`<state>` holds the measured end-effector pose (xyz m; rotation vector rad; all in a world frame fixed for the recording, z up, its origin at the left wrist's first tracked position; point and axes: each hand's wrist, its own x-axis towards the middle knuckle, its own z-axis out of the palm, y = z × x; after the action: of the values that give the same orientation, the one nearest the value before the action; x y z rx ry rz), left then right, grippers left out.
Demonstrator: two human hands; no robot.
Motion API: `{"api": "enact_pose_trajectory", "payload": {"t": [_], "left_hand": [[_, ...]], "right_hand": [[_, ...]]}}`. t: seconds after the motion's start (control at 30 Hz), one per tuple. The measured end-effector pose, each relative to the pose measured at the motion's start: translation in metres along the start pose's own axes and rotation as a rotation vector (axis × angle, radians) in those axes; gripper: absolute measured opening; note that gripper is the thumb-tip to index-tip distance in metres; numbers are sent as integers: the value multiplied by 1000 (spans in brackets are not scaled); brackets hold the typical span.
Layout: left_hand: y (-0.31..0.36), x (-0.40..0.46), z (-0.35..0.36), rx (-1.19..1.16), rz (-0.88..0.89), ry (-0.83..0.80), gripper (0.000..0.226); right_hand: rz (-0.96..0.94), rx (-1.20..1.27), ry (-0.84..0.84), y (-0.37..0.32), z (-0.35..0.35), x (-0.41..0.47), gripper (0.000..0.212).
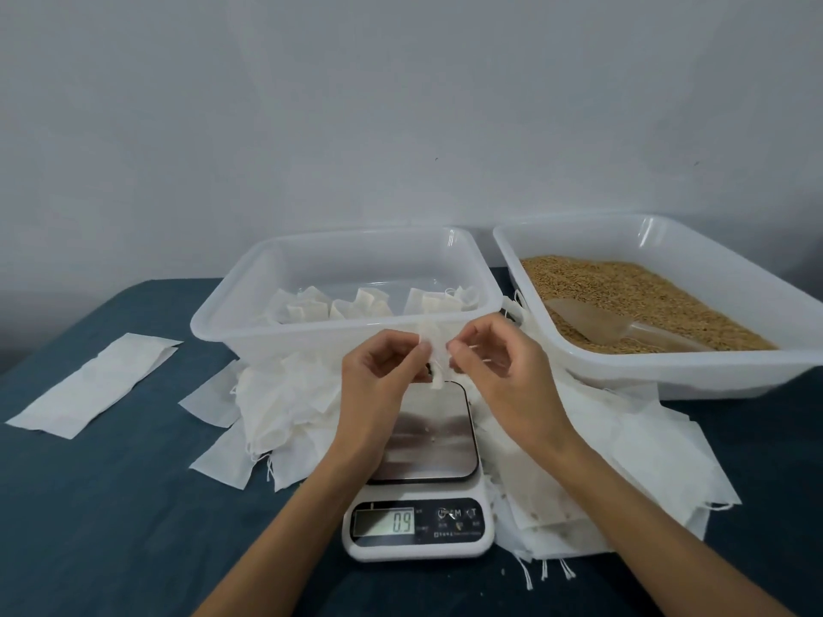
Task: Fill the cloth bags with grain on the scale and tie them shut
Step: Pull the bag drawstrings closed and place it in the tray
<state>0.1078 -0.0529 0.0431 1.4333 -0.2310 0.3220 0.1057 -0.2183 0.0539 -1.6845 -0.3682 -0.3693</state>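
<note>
Left hand [383,362]: raised above the scale, fingers curled, thumb and fingertips pinching the left side of a small cloth bag [434,354].
Right hand [499,354]: level with the left, fingers curled, pinching the bag's right side and a thin white drawstring [478,348].
Cloth bag: held between both hands, above the far edge of the scale platform, in front of the near wall of the left tub; its lower end hangs down.
Scale [421,483]: white body, steel platform, on the blue-covered desk [111,505]; display reads 0.9.
Left tub [213,322]: clear plastic, holding several filled bags [360,305] in a row.
Right tub [668,376]: holding brown grain [623,287] and a translucent scoop [592,325] lying in it.
Empty bags [285,411]: loose heaps on both sides of the scale.
Flat white sheet [93,385]: alone at far left of the desk.
</note>
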Motion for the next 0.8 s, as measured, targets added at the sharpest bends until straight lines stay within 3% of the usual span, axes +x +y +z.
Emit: {"api": "enact_pose_trajectory", "payload": {"t": [0.1,0.27,0.43,0.53,0.63,0.7,0.8], "left_hand": [[-1,-3,3,47,13,-91,8],[-4,-3,4,70,-8,-62,6],[-2,-2,3,23,-8,0,10],[-1,-5,6,93,62,-25,14],[-2,-10,9,201,138,-94,16],[-1,-12,9,229,163,-134,16],[1,-9,8,218,167,-150,15]], "right_hand": [[47,58,-52,1,5,-3,23],[12,6,29,4,0,0,19],[-172,-276,-19,9,1,0,19],[-143,-327,-15,14,5,-1,24],[-5,-209,-47,13,2,1,16],[69,-45,-124,9,0,2,25],[36,35,-92,5,-2,4,14]]}}
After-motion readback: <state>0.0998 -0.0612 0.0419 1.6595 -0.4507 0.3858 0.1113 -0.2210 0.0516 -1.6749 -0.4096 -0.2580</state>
